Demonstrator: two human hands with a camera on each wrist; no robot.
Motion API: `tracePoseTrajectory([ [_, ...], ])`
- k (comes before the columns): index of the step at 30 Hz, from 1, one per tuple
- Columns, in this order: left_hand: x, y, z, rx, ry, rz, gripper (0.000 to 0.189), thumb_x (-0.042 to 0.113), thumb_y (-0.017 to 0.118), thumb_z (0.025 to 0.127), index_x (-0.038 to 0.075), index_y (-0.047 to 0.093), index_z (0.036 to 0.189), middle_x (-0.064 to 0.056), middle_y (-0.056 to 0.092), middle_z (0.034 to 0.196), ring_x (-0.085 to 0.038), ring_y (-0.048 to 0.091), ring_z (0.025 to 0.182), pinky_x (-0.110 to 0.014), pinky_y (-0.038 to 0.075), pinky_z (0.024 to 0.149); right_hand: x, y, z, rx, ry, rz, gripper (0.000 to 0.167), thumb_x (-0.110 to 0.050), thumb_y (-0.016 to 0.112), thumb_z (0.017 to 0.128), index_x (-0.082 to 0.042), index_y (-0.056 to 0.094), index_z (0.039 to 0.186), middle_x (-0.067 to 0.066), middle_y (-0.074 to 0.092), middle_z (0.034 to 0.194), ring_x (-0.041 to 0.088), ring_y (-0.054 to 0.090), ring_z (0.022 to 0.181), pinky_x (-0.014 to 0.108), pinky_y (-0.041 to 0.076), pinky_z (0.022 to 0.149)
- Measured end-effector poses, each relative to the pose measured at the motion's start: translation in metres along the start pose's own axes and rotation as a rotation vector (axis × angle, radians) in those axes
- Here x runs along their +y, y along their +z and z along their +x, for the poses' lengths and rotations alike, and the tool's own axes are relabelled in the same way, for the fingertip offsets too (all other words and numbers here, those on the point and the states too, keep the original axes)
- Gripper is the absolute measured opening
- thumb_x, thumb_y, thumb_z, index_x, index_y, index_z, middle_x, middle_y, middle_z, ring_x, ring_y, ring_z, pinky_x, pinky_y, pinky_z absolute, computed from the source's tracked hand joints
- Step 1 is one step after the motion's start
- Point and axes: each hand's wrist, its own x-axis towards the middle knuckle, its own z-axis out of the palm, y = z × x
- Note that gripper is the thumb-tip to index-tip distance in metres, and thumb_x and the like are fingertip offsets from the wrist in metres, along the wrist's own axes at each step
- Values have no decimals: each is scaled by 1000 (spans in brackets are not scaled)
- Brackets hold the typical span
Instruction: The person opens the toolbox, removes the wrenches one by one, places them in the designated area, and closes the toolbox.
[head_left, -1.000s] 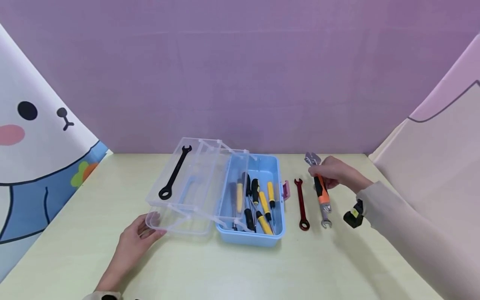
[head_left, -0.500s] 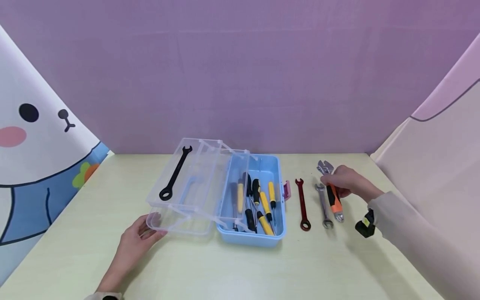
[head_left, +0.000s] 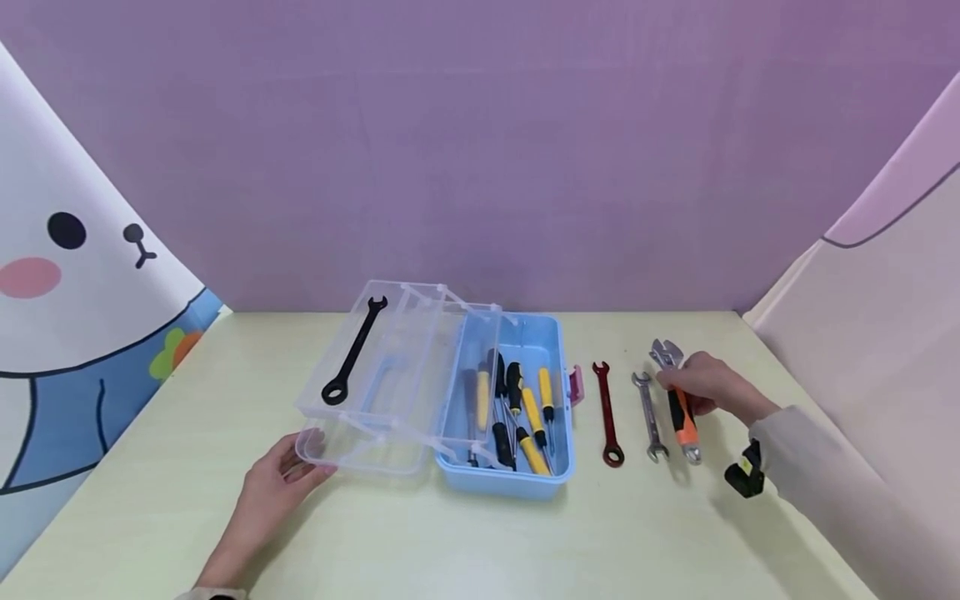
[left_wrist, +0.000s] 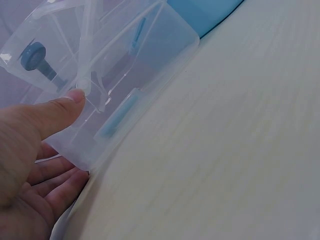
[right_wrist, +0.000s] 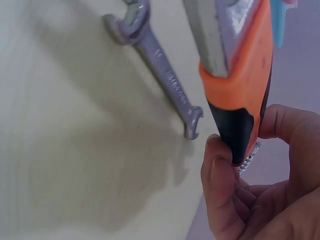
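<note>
My right hand (head_left: 708,382) pinches an adjustable wrench (head_left: 683,417) by its orange and black handle, just right of a silver open-end wrench (head_left: 651,415). In the right wrist view, thumb and fingers press the handle (right_wrist: 245,85) from both sides, above the table. My left hand (head_left: 272,492) holds the near left corner of the toolbox's clear lid (head_left: 405,457); the left wrist view has the thumb on one side and the other fingers behind. Folded open leftward, the lid carries a clear tray (head_left: 401,358) with a black combination wrench (head_left: 356,348) on it.
The light blue toolbox (head_left: 502,485) holds several screwdrivers (head_left: 533,417) with yellow and black handles. Its pink latch (head_left: 576,386) sticks out to the right, next to a red combination wrench (head_left: 607,414) on the table (head_left: 525,550). A purple backdrop (head_left: 480,158) rises behind.
My right hand has carried the adjustable wrench right and toward the table's front, off from over the silver wrench, which now shows whole. My left hand stays on the lid.
</note>
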Motion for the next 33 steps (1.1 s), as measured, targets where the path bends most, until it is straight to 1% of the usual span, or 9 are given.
tracePoseTrajectory([
  [2,-1,0,0,2,5,-14,58,19,73,85,-4,47,131,-31,55,127,-7,62,104,-5,49,82,4,1,0,4,8,1,25,-30,53,83,-10,49,68,-2,50,59,11,49,50,21,50,48],
  [5,-3,1,0,5,8,-24,58,19,73,85,-4,47,131,-31,56,126,13,55,94,-5,49,81,11,2,0,10,19,6,25,-30,53,83,-11,49,67,-2,50,58,10,49,50,22,50,48],
  [8,-2,0,0,5,7,-28,58,18,73,85,-5,47,131,-31,56,126,19,49,91,-4,49,81,17,3,1,14,19,19,27,-29,53,84,-11,49,65,-3,49,56,10,49,49,22,50,48],
  [12,-1,0,1,5,3,-18,58,19,73,85,-4,47,131,-30,56,127,12,55,95,-5,50,82,25,6,3,26,31,28,29,-30,54,85,-13,48,62,-3,49,54,9,49,48,22,50,47],
  [16,-1,1,0,5,-5,-11,58,19,73,85,-4,47,131,-30,56,127,-14,64,105,-7,51,82,31,9,4,32,39,31,28,-28,55,82,-14,47,60,-4,48,53,9,48,47,21,48,46],
  [18,-1,1,-1,3,-14,-10,59,19,73,85,-4,46,132,-30,55,128,-26,63,110,-8,51,83,34,10,5,36,40,28,26,-27,55,81,-14,46,61,-3,48,54,9,48,47,21,48,46],
  [20,-1,1,-2,1,-25,-8,60,20,73,85,-4,46,133,-30,54,129,-32,60,114,-10,52,85,37,11,6,44,37,13,25,-27,54,81,-13,46,62,-3,48,55,10,49,48,22,49,46],
  [29,-1,2,-3,11,-9,-18,58,17,73,85,-5,46,131,-31,55,128,-33,59,114,-8,51,84,43,15,9,50,17,-14,28,-28,52,81,-16,42,58,-5,44,51,8,46,45,21,43,43],
  [33,0,2,-2,12,5,-21,57,17,73,85,-5,47,131,-31,55,127,-29,61,112,-7,50,83,46,16,10,61,25,-31,28,-29,53,81,-15,42,60,-5,44,51,9,46,45,21,43,42],
])
